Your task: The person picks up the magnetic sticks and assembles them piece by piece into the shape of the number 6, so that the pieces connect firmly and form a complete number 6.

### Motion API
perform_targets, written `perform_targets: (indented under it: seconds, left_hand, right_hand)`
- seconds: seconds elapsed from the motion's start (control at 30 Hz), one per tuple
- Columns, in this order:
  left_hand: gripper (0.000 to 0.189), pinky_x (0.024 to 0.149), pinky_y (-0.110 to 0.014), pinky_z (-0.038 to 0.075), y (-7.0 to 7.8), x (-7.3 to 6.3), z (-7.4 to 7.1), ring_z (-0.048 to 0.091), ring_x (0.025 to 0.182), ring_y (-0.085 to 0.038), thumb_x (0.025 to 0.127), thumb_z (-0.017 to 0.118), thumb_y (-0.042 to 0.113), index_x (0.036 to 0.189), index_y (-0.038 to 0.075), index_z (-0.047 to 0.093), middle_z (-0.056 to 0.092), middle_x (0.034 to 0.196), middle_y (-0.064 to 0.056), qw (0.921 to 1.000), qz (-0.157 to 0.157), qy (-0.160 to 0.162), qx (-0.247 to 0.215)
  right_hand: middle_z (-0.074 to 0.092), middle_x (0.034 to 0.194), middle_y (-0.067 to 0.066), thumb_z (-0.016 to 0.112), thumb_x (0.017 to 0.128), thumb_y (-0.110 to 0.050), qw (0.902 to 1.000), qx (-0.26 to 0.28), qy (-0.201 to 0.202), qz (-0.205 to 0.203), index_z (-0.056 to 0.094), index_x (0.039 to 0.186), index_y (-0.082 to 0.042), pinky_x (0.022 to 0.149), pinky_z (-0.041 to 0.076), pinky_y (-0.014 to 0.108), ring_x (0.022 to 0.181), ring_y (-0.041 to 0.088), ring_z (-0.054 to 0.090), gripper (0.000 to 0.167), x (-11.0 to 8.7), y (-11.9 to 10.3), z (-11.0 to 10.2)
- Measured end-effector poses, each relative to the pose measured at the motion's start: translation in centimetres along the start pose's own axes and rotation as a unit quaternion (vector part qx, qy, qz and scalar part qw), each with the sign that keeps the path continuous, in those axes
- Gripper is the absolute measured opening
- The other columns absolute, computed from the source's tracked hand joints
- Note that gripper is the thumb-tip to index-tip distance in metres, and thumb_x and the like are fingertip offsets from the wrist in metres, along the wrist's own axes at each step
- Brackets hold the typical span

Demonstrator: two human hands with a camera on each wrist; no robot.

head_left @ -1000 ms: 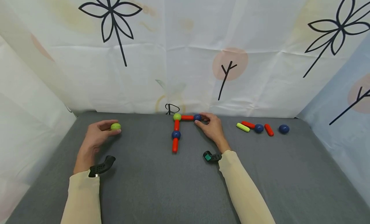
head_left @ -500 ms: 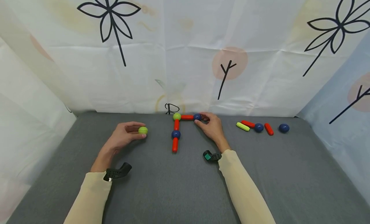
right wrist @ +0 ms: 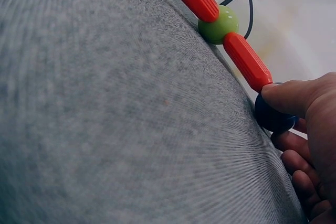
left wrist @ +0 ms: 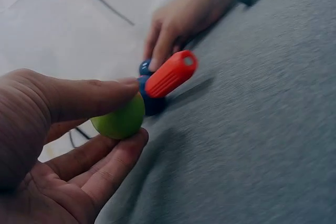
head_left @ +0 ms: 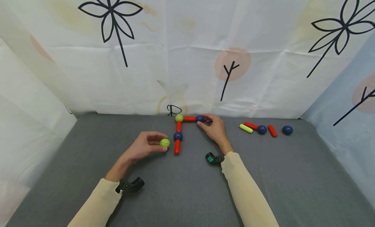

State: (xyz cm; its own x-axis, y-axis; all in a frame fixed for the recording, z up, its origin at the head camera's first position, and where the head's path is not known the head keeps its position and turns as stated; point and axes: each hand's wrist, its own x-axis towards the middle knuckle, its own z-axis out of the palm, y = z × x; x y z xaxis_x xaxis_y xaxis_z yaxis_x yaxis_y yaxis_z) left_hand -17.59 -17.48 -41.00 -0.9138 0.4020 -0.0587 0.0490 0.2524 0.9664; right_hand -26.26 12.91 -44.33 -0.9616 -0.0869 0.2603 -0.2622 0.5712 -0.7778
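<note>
Between thumb and fingers my left hand (head_left: 146, 145) pinches a lime-green ball (head_left: 164, 143), just left of the lower end of a joined shape of balls and rods. That shape has a green corner ball (head_left: 179, 118), a red rod (head_left: 189, 119) running right to a blue ball (head_left: 200, 118), and a second arm coming toward me: a red rod (head_left: 179, 126), a blue ball (head_left: 178, 136) and a red end rod (head_left: 177, 147). My right hand (head_left: 215, 127) pinches the blue ball at the right end. In the left wrist view the red end rod (left wrist: 172, 73) overlaps the space beyond the held ball.
Loose pieces lie at the back right: a lime-green rod (head_left: 246, 128), a red rod (head_left: 251, 125) against a blue ball (head_left: 262, 129), another red rod (head_left: 272, 131) and a separate blue ball (head_left: 287, 130). A patterned cloth (head_left: 193, 83) hangs behind the grey table (head_left: 181, 194).
My left hand has carried the green ball rightward and a little nearer me, from the far left to beside the red end rod. My right hand stays at the blue ball.
</note>
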Motion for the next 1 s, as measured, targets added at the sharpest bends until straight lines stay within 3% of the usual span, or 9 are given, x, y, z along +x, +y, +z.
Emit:
perform_targets:
  seconds: [0.23, 0.53, 0.77, 1.0]
  left_hand:
    - [0.043, 0.083, -0.03, 0.056, 0.0, 0.0, 1.0, 0.068, 0.104, -0.027, 0.086, 0.081, 0.003, 0.126, -0.003, 0.067, 0.071, 0.114, -0.014, 0.9999, 0.002, -0.009, -0.01]
    - [0.044, 0.085, -0.031, 0.056, -0.5, 0.0, 1.4, 0.067, 0.106, -0.028, 0.087, 0.081, 0.006, 0.127, -0.002, 0.066, 0.069, 0.117, -0.015, 0.9997, 0.004, -0.02, -0.015]
    - [0.042, 0.084, -0.031, 0.055, -0.8, -0.1, 1.4, 0.067, 0.102, -0.027, 0.087, 0.081, 0.008, 0.125, -0.002, 0.068, 0.07, 0.112, -0.014, 0.9996, 0.013, -0.024, -0.004]
    - [0.04, 0.083, -0.031, 0.056, -0.9, 0.0, 1.2, 0.069, 0.096, -0.026, 0.084, 0.084, 0.008, 0.121, 0.0, 0.071, 0.071, 0.11, -0.014, 0.9981, 0.022, -0.058, -0.004]
  right_hand:
    - [0.071, 0.113, 0.014, 0.079, 0.09, -0.022, 1.0, 0.0, -0.003, 0.005, 0.07, 0.128, -0.005, 0.094, 0.049, 0.042, 0.105, 0.029, 0.063, 0.042, 0.1, 0.0, 0.0]
    - [0.071, 0.109, 0.016, 0.082, 0.087, -0.019, 0.9996, -0.01, 0.015, -0.022, 0.071, 0.125, -0.003, 0.091, 0.051, 0.044, 0.101, 0.031, 0.065, 0.042, 0.1, 0.1, 0.1]
    - [0.071, 0.111, 0.016, 0.08, 0.089, -0.02, 0.9998, -0.01, 0.008, -0.016, 0.07, 0.126, -0.003, 0.092, 0.051, 0.043, 0.102, 0.031, 0.064, 0.042, 0.0, 0.1, 0.1]
    - [0.071, 0.111, 0.016, 0.08, 0.089, -0.02, 0.9998, -0.007, 0.006, -0.016, 0.07, 0.126, -0.003, 0.092, 0.05, 0.044, 0.102, 0.031, 0.064, 0.042, 0.0, 0.1, 0.0]
